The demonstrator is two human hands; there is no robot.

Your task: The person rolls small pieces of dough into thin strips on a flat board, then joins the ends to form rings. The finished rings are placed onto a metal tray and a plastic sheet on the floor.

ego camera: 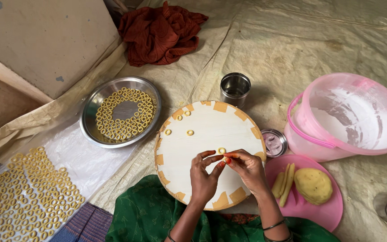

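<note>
Dough ring point(221, 150) sits on the round white board point(202, 134), just above the fingertips of both hands. Left hand point(204, 177) and right hand point(246, 168) meet over the board, each grip pinched together, seemingly on a small bit of dough too tiny to make out. Left of the board lies a steel plate point(90, 125) of rings; right of it, a pink plate point(301, 206) bears a dough lump point(313, 185).
</note>
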